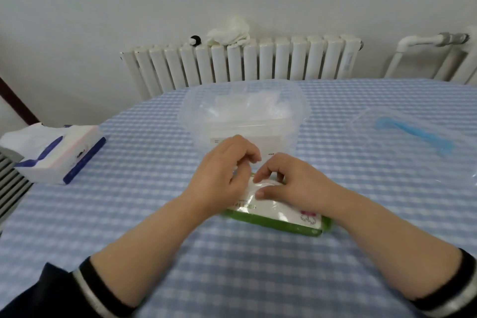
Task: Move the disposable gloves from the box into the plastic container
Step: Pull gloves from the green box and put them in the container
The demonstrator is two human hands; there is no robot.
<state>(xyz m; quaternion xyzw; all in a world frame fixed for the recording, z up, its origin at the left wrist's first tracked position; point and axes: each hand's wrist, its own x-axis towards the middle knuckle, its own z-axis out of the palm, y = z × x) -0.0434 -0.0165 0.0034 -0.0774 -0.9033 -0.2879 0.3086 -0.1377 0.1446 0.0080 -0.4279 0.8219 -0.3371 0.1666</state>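
Observation:
A flat green and white glove box lies on the checked tablecloth in front of me. Both hands rest on its far end. My left hand and my right hand pinch a thin clear disposable glove at the box's opening. Just behind the hands stands the clear plastic container, open at the top, with crumpled clear gloves inside it.
A tissue pack sits at the table's left edge. The container's clear lid with a blue strip lies at the right. A white radiator lines the wall behind the round table.

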